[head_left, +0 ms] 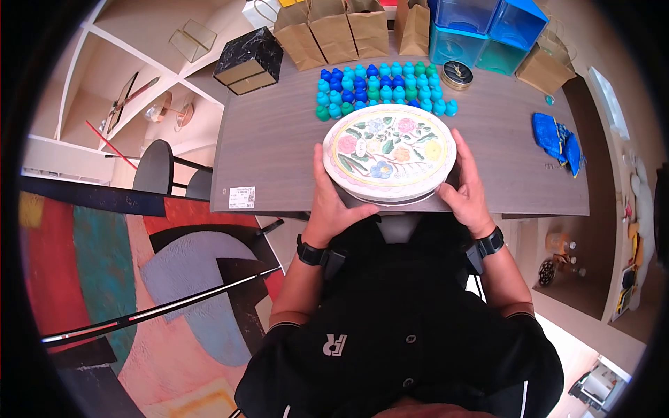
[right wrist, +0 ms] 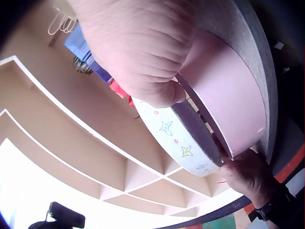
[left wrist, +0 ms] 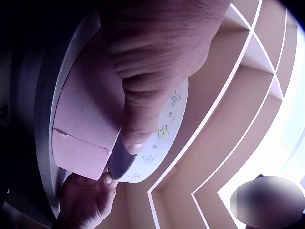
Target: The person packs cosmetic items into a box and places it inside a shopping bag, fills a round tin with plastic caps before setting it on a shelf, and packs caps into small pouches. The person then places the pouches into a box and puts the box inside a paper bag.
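Observation:
An oval lid point(head_left: 391, 150) with painted flowers lies level at the table's front edge. Its white rim point(left wrist: 164, 130) carries small star drawings. Beneath it is a pink oval base point(left wrist: 86, 112), with a dark gap between the two on the near side. My left hand point(head_left: 330, 202) grips the lid's left side, the thumb tip at the rim's lower edge. On the other side my right hand point(head_left: 470, 191) holds the lid, its thumb point(right wrist: 167, 93) bent against the lower edge. The far fingers are partly hidden.
Rows of blue, teal and green small pieces point(head_left: 382, 89) stand behind the lid. Farther back are paper bags point(head_left: 334, 35), a black marbled box point(head_left: 249, 61), clear blue bins point(head_left: 456, 45) and a round tin point(head_left: 457, 74). Blue cloth point(head_left: 555, 143) lies at the right.

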`<state>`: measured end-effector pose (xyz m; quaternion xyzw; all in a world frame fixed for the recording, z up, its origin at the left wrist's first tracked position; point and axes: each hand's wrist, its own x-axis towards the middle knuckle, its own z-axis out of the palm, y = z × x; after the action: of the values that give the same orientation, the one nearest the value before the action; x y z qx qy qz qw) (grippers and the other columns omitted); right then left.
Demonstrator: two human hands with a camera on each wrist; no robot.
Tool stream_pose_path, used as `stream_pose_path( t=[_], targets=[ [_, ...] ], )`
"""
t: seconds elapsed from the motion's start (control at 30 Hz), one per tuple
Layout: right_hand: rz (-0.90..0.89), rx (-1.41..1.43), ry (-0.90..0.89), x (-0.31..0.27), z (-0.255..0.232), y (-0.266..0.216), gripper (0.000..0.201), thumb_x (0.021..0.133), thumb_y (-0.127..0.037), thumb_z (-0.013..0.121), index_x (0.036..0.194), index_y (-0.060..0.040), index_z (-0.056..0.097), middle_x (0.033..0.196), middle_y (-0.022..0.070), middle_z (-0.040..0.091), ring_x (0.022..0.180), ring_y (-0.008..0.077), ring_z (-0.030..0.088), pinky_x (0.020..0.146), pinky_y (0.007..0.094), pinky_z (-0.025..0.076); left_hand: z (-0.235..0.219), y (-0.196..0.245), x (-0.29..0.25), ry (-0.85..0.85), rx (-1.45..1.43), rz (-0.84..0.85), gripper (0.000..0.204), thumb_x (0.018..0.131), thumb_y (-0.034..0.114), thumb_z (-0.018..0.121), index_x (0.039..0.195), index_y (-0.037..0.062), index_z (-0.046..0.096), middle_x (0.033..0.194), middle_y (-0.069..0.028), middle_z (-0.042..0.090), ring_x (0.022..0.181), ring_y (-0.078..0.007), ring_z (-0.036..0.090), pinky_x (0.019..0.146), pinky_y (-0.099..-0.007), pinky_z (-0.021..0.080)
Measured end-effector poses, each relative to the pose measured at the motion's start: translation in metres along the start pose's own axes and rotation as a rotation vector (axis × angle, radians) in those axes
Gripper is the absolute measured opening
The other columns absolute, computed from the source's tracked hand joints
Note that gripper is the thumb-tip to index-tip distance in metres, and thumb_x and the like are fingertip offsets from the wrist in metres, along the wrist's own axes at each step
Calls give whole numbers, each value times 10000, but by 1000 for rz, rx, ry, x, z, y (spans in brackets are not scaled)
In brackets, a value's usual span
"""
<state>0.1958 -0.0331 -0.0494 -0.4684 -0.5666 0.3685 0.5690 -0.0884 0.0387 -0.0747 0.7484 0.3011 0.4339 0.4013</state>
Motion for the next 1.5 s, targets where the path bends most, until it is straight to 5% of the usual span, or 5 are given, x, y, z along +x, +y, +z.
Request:
stream_pose_path(
  t=[0.47,0.6,1.07,1.33,1.5],
  targets=[
    [-647,-406,-179,55,37,-88,831,758,-191,770,1506,-34,445,1425,183,563,1304,382,525,1088,480,393,-69,8,2,723,376,450,523,915,213,738,1324,28,469,1365,-239,507,1278,-340,552,1069,-450,501],
    [-653,-504,-210,64,42,-94,692,774,-207,757,1416,-44,559,1376,171,593,1257,376,545,1058,476,402,-112,27,0,925,233,-177,305,1031,189,594,1234,-37,602,1074,-157,694,1012,-211,653,888,-378,555],
    [204,-775,16,29,-33,-34,510,868,-344,753,1220,9,645,939,156,675,845,302,676,740,418,524,-185,-27,5,622,945,-785,699,920,502,684,1326,-53,561,1254,-277,624,1202,-381,617,986,-421,490],
    [319,-653,3,30,-10,-29,478,880,-297,694,1280,-41,632,772,137,682,734,317,685,695,429,527,-145,-5,38,701,726,-250,472,922,293,750,1270,-3,632,1123,-145,633,845,-197,616,802,-353,517],
    [257,-730,32,39,-10,-18,439,881,-302,694,1232,-40,660,780,142,700,776,341,704,710,451,535,-76,2,63,126,254,-169,355,900,215,779,1169,5,681,779,-4,605,689,-83,541,628,-251,471]
  ],
)
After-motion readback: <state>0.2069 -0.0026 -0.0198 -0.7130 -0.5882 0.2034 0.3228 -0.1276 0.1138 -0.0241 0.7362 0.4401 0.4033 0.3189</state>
